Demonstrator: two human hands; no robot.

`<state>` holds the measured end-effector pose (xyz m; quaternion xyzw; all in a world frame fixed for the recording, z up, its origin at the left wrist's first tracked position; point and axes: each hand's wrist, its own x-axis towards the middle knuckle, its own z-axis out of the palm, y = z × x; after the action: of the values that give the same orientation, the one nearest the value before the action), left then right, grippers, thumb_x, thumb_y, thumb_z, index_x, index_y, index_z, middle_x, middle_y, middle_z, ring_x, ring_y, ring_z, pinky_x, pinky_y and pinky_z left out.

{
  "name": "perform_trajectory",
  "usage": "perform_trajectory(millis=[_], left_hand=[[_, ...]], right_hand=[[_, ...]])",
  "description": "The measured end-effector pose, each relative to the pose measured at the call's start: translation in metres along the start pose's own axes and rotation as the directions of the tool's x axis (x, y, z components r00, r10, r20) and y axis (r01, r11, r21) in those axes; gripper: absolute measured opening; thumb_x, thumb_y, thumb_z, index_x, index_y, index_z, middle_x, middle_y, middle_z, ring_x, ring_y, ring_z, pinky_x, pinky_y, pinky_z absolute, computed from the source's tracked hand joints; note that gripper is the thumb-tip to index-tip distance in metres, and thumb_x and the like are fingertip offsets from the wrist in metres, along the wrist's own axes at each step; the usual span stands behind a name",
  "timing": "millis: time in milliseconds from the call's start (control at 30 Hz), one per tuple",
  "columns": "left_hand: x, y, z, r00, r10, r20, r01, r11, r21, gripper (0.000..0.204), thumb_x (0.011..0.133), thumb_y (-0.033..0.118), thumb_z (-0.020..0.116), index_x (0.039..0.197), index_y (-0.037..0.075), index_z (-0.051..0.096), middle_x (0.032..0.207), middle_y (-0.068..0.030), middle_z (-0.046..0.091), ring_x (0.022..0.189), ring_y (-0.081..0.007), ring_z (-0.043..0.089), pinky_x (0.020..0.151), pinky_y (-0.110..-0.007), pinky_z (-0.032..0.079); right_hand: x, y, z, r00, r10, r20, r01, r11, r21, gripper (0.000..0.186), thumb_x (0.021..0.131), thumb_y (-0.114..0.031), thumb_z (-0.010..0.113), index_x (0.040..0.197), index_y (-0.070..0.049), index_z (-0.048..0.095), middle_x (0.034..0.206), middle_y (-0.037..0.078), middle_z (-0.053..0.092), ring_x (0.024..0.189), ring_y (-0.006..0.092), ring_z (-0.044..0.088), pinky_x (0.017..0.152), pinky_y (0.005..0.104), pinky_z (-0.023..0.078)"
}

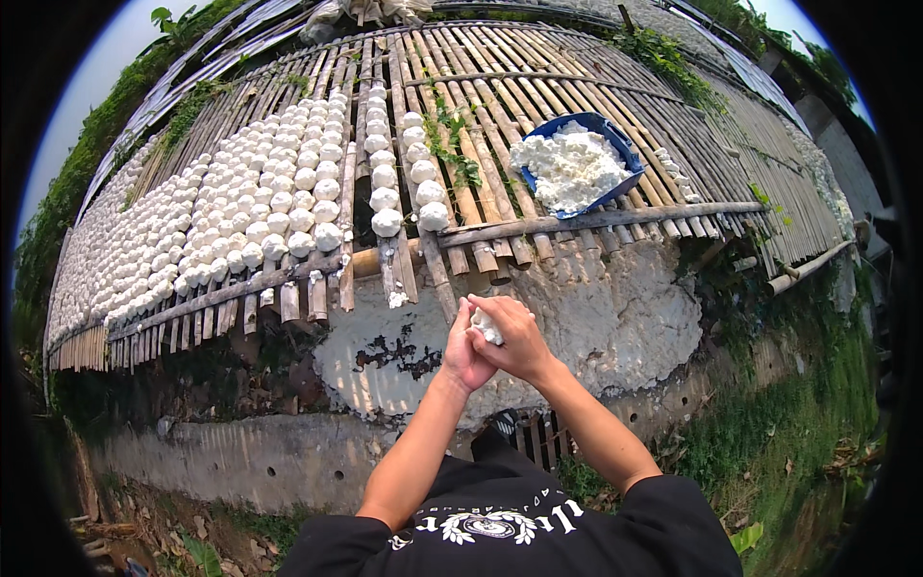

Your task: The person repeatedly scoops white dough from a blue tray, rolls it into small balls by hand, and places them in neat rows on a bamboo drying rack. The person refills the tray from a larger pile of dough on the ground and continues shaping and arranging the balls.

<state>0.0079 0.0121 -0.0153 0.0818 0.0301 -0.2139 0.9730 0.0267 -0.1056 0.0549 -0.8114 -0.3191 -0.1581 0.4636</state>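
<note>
A white lump of a moist, crumbly paste (486,326) is pressed between my two palms, and part of it shows in the gap between them. My left hand (463,352) is cupped against its left side. From the right, my right hand (516,337) wraps over the lump with its fingers bent. Beyond my hands, rows of rounded white lumps (279,201) sit on a bamboo rack (481,96). A blue basin (630,154) heaped with the same white paste (574,165) rests on the rack to the right.
Green vines (452,144) grow up through the bamboo slats. A pole (606,218) runs along the rack's front edge. Below it lies a pale, white-stained slab (615,308), with a low concrete wall (250,457) nearer me. Grass and plants (769,433) cover the ground at right.
</note>
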Motion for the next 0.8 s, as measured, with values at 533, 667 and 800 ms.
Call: perform_trajectory(millis=[533, 667, 800], left_hand=[[-0.011, -0.017, -0.001, 0.985, 0.135, -0.111, -0.111, 0.974, 0.198, 0.073, 0.111, 0.064, 0.037, 0.147, 0.003, 0.052, 0.146, -0.0185, 0.06, 0.137, -0.0321, 0.058, 0.114, -0.047, 0.05], [-0.017, -0.01, 0.022, 0.994, -0.019, -0.112, 0.03, 0.995, 0.1, 0.081, 0.11, 0.068, 0.03, 0.152, 0.001, 0.048, 0.154, -0.0249, 0.054, 0.145, -0.0353, 0.052, 0.12, -0.05, 0.046], [-0.018, -0.006, 0.03, 0.995, -0.042, -0.092, 0.055, 0.988, 0.144, 0.086, 0.107, 0.075, 0.026, 0.147, 0.003, 0.052, 0.148, -0.0189, 0.06, 0.137, -0.0322, 0.059, 0.115, -0.048, 0.05]], right_hand=[[-0.005, -0.019, -0.012, 0.998, 0.045, -0.048, -0.045, 0.999, -0.004, 0.036, 0.086, -0.017, 0.082, 0.116, 0.0, 0.071, 0.117, 0.018, 0.071, 0.107, 0.0373, 0.068, 0.093, 0.0459, 0.055], [-0.008, -0.024, -0.013, 0.999, -0.053, 0.013, 0.052, 0.998, 0.026, 0.03, 0.086, -0.012, 0.079, 0.114, -0.001, 0.072, 0.11, 0.016, 0.073, 0.102, 0.0361, 0.07, 0.09, 0.045, 0.056], [-0.011, -0.024, -0.015, 0.992, -0.127, 0.015, 0.128, 0.991, -0.042, 0.033, 0.085, -0.014, 0.082, 0.113, 0.0, 0.072, 0.111, 0.016, 0.074, 0.103, 0.0347, 0.072, 0.088, 0.0416, 0.057]])
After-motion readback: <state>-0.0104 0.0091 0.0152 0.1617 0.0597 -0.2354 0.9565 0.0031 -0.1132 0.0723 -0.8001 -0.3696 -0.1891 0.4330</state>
